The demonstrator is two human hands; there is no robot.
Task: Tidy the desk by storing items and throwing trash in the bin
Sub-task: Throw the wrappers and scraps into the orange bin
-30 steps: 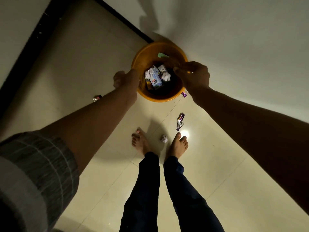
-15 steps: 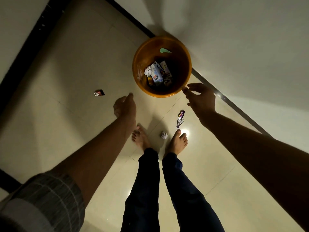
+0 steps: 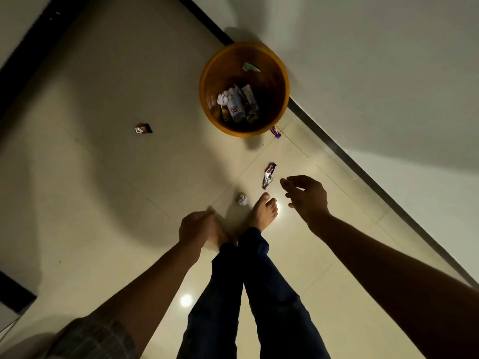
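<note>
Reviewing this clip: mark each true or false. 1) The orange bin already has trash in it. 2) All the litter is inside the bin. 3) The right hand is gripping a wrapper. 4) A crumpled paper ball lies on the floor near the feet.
1) True: the orange bin holds cartons and crumpled paper.
2) False: a purple wrapper, a dark wrapper and another purple scrap lie on the floor.
3) False: the right hand is open and holds nothing.
4) True: the paper ball lies by the toes.
</note>
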